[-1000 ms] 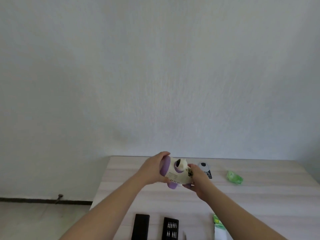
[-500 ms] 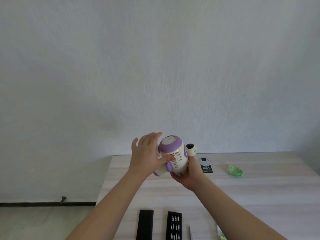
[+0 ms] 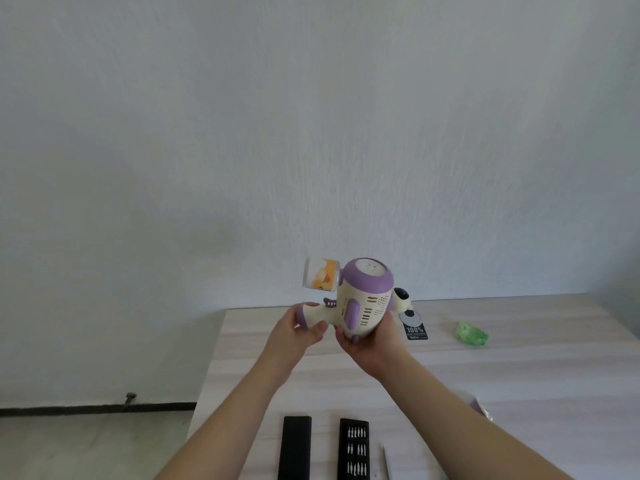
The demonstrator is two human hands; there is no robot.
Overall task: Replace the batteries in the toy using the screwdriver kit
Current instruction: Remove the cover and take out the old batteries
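Observation:
I hold a cream and purple toy (image 3: 363, 299) in the air above the far part of the wooden table (image 3: 519, 368). A clear cup with orange contents (image 3: 320, 278) sticks out at the toy's upper left. My left hand (image 3: 298, 329) grips the toy's cream handle. My right hand (image 3: 372, 342) cups the toy's body from below, fingers curled round it. Near the front edge lie the open screwdriver bit tray (image 3: 354, 448), its black lid (image 3: 295, 446) and a thin screwdriver shaft (image 3: 387, 460).
A small black and white card reading 100% (image 3: 415, 329) lies behind the toy. A crumpled green wrapper (image 3: 471, 335) sits at the far right. A purple-edged packet (image 3: 479, 407) peeks out beside my right forearm. The floor drops off left of the table.
The toy has been raised and turned, so its handle and clear cup now point left. My left hand moved from the toy's side to its handle. The right hand still supports it from below.

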